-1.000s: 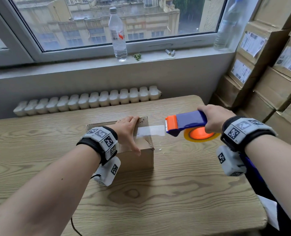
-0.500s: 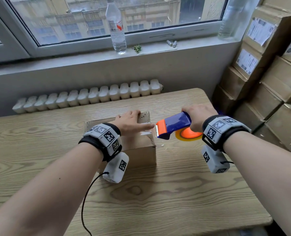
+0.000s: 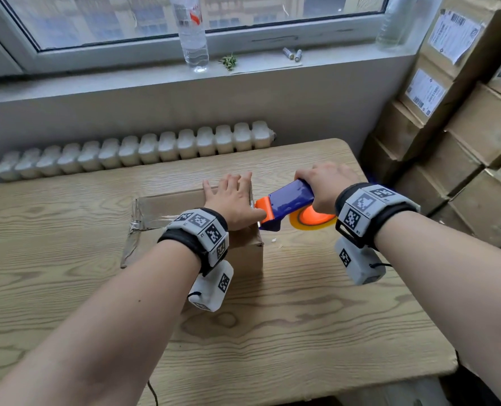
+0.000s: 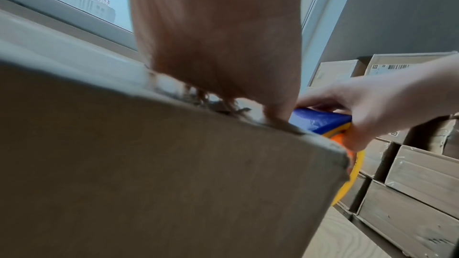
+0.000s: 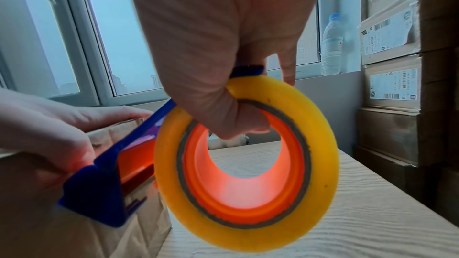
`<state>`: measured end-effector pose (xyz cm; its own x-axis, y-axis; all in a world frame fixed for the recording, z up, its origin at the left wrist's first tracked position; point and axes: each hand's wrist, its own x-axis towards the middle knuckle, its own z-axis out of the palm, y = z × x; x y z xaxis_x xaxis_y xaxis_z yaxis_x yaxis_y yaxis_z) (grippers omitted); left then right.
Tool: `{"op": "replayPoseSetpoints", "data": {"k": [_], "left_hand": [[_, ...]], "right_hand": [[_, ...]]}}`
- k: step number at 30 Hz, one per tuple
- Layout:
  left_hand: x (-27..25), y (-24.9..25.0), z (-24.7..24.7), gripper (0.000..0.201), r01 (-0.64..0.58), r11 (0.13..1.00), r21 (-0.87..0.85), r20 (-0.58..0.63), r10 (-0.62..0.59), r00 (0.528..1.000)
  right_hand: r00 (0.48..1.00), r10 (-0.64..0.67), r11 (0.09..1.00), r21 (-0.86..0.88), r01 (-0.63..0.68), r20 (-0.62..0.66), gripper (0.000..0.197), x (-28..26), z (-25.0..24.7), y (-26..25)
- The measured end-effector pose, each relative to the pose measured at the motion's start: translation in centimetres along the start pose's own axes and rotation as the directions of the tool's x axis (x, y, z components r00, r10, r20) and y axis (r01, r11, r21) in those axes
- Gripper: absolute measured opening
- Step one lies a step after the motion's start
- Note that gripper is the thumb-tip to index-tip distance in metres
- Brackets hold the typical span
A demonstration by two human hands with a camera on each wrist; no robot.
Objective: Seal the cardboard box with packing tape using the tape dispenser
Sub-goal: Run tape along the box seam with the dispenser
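The cardboard box (image 3: 190,206) sits on the wooden bench (image 3: 302,317), a strip of clear tape (image 3: 152,222) running across its top toward the left edge. The left hand (image 3: 233,200) lies flat on the box's right end, fingers straight — its grip spread, pressing down. The right hand (image 3: 324,186) has its grip clamped on the tape dispenser (image 3: 284,202), thumb hooked inside the yellow tape roll (image 5: 248,164) — the orange front end meets the box's right edge, just beside the left thumb.
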<state>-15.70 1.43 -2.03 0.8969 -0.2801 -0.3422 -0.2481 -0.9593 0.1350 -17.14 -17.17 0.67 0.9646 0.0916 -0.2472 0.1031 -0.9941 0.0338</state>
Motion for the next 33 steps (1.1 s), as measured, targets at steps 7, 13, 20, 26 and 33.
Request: {"op": "replayPoseSetpoints", "data": {"k": [7, 13, 20, 26, 33], "left_hand": [[0.1, 0.3, -0.1, 0.094, 0.015, 1.000, 0.004, 0.028, -0.015, 0.999], [0.3, 0.2, 0.3, 0.090, -0.005, 1.000, -0.013, -0.001, 0.005, 1.000], [0.2, 0.2, 0.5, 0.087, -0.008, 1.000, -0.011, -0.016, 0.008, 1.000], [0.1, 0.2, 0.7, 0.082, -0.018, 1.000, -0.023, -0.037, 0.017, 0.999], [0.2, -0.1, 0.6, 0.080, -0.030, 0.999, -0.019, -0.044, 0.029, 0.999]], "right_hand": [[1.000, -0.018, 1.000, 0.004, 0.018, 0.016, 0.043, 0.0, -0.1, 0.1], [0.997, -0.051, 0.999, -0.004, 0.051, 0.055, 0.053, 0.0, 0.0, 0.1], [0.991, -0.077, 0.996, -0.038, 0.081, 0.110, 0.057, 0.9, -0.5, -0.3], [0.984, -0.078, 0.995, -0.055, 0.088, 0.163, 0.052, 1.6, -1.1, -0.7], [0.972, -0.032, 0.999, 0.020, 0.028, 0.235, 0.043, 2.1, -0.2, -0.7]]}}
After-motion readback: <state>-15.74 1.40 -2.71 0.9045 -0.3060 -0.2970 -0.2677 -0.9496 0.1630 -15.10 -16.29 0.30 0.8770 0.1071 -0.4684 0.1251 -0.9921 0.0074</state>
